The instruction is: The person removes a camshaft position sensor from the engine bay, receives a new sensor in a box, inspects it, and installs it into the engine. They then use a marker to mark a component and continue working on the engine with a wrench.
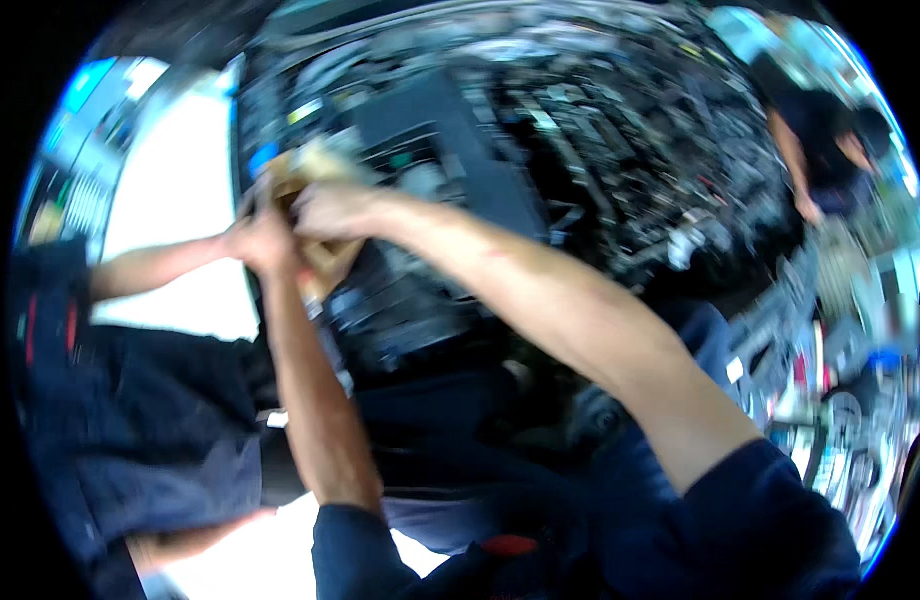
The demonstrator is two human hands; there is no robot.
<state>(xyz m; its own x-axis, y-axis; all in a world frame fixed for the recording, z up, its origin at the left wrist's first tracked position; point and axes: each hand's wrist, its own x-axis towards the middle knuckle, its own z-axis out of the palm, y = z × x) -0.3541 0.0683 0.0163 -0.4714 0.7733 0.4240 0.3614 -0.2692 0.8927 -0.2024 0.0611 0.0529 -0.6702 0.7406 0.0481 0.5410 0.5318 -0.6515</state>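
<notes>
Brown cardboard thing: a folded, box-like brown piece (332, 264) at my two hands, over the left part of the engine bay (600, 150); blur hides its exact form.
My left hand: at the left side of the brown piece (268, 240), forearm rising from the lower edge; fingers smeared, so I cannot tell whether they grip.
My right hand: at the upper right of the brown piece (332, 210), knuckles bent, arm crossing from lower right; I cannot tell whether it is closed on the cardboard.
Pale thing: a blurred yellowish shape (325, 160) just above my right hand; kind unclear.
Blue cap: small, round-looking, blue (264, 157), just above my left hand.
Dark cover: flat and angular (420, 110), above my right forearm, among engine parts.
Neighbour at left: dark clothes (160, 420); a bare forearm (165, 268) reaches in from the left to my left hand. Contact between the hands not certain.
Person at far right: dark top (815, 135), beside the engine bay, one arm hanging down.
</notes>
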